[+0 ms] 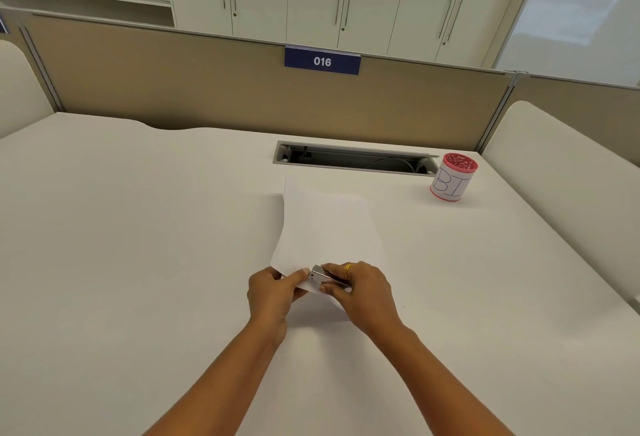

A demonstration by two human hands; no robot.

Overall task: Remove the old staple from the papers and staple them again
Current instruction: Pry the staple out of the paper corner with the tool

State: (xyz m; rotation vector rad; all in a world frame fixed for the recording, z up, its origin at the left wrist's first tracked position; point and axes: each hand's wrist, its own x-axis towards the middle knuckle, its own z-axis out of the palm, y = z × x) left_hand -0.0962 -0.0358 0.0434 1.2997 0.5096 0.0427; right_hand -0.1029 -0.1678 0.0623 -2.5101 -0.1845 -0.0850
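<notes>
White papers [325, 227] lie on the desk, their near end lifted toward me. My left hand [272, 297] pinches the near corner of the papers between thumb and fingers. My right hand [363, 291], with a gold ring, grips a small silver stapler [320, 276] whose front end rests at that same corner, right beside my left thumb. The staple itself is too small to see.
A red-rimmed round container [453, 177] with blue lettering stands at the back right of the white desk [138, 245]. An open cable slot [353, 158] runs along the back, under a tan partition with a blue "016" sign [322, 61]. Cabinets stand behind.
</notes>
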